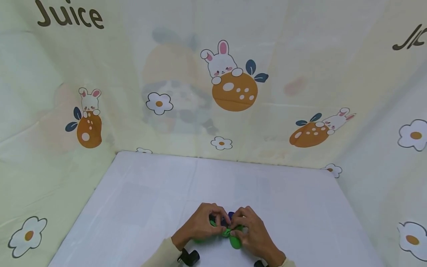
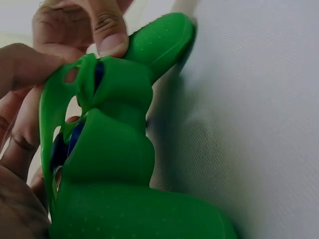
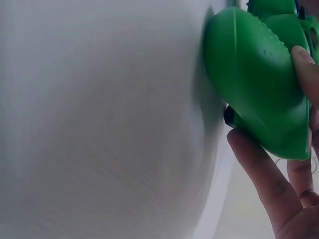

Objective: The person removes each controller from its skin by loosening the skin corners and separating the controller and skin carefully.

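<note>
A green moulded piece [image 1: 235, 242] with rounded lobes and dark blue parts [image 1: 231, 214] lies low over the white table, between both hands. My left hand [image 1: 201, 223] grips it from the left. In the left wrist view, left fingertips pinch a thin, holed green edge [image 2: 46, 117], and blue shows through its gaps. My right hand [image 1: 255, 233] holds the right side, fingers curled in. In the right wrist view its thumb [image 3: 305, 67] presses a smooth green lobe [image 3: 259, 84], with a finger along the lower edge. The hands cover much of the piece; its kind cannot be told.
The white tabletop [image 1: 150, 193] spreads around the hands. A pale cloth [image 1: 180, 141] printed with rabbits, oranges and flowers rises at the back and both sides. A black wrist camera [image 1: 190, 257] sits at the left wrist.
</note>
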`<action>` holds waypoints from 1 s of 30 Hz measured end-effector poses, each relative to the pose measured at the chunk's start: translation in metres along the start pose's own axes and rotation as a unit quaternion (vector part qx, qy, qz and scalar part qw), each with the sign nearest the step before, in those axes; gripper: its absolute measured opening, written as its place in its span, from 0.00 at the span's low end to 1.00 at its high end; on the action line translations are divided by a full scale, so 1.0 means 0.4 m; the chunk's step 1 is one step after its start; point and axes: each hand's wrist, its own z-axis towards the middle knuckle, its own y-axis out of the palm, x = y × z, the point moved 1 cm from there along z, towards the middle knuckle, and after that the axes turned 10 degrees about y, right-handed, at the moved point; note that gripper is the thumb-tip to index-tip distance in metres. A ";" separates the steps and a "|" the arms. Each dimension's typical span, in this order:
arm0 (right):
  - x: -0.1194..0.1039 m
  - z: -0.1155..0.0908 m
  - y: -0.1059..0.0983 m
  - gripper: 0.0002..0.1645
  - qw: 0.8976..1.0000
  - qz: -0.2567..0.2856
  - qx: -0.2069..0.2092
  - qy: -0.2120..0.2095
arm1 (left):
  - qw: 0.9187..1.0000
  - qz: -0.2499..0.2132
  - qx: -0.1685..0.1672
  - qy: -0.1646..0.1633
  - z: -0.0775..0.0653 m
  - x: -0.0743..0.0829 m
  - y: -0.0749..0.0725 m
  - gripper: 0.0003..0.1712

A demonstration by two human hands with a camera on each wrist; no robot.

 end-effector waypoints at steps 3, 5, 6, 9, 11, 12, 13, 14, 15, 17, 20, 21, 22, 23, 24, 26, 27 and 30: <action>0.001 -0.003 -0.001 0.27 1.000 0.021 -0.001 0.005 | 1.000 -0.019 -0.005 0.007 -0.005 -0.002 -0.007 0.12; 0.002 -0.004 -0.002 0.28 1.000 0.028 -0.001 0.007 | 1.000 -0.016 0.001 0.012 -0.007 -0.004 -0.006 0.08; 0.003 -0.005 -0.001 0.28 1.000 0.028 0.002 0.008 | 1.000 -0.005 0.007 0.012 -0.007 -0.005 -0.004 0.06; 0.006 -0.010 0.004 0.27 0.999 0.027 0.016 0.008 | 0.998 0.048 0.023 0.014 -0.006 -0.009 0.005 0.06; 0.009 -0.012 0.008 0.27 0.999 0.029 0.026 0.004 | 0.995 0.091 0.029 0.002 -0.004 -0.009 0.010 0.10; 0.010 -0.013 0.010 0.27 0.999 0.032 0.031 -0.001 | 0.994 0.108 0.029 -0.006 -0.004 -0.009 0.011 0.13; 0.011 -0.013 0.011 0.26 0.999 0.034 0.034 -0.010 | 0.992 0.121 0.026 -0.015 -0.003 -0.008 0.011 0.14; 0.012 -0.012 0.011 0.26 0.998 0.039 0.035 -0.019 | 0.991 0.131 0.023 -0.024 -0.004 -0.007 0.011 0.15; 0.013 -0.010 0.011 0.25 0.998 0.042 0.033 -0.023 | 0.990 0.137 0.021 -0.034 -0.003 -0.006 0.011 0.15; 0.015 -0.007 0.008 0.24 0.998 0.047 0.029 -0.028 | 0.988 0.144 0.015 -0.050 -0.002 -0.002 0.010 0.16; 0.017 -0.006 0.007 0.22 0.999 0.039 0.024 -0.026 | 0.987 0.144 0.008 -0.066 -0.002 0.002 0.010 0.17; 0.018 -0.007 0.007 0.21 0.999 0.031 0.024 -0.027 | 0.987 0.145 0.006 -0.071 -0.002 0.003 0.010 0.18; 0.018 -0.008 0.007 0.21 0.999 0.022 0.026 -0.029 | 0.986 0.148 0.004 -0.073 -0.003 0.003 0.009 0.18; 0.018 -0.009 0.007 0.20 0.999 0.012 0.028 -0.033 | 0.986 0.149 0.002 -0.075 -0.003 0.004 0.009 0.19; 0.018 -0.010 0.007 0.20 0.999 0.003 0.031 -0.037 | 0.985 0.151 0.000 -0.077 -0.004 0.005 0.009 0.19; 0.016 -0.013 0.006 0.20 0.998 -0.011 0.037 -0.046 | 0.985 0.153 -0.004 -0.079 -0.004 0.006 0.008 0.20; 0.015 -0.014 0.004 0.20 0.998 -0.015 0.039 -0.049 | 0.985 0.153 -0.006 -0.078 -0.004 0.007 0.007 0.20; 0.011 -0.019 0.002 0.20 0.998 -0.022 0.045 -0.047 | 0.986 0.151 -0.014 -0.075 -0.003 0.010 0.006 0.20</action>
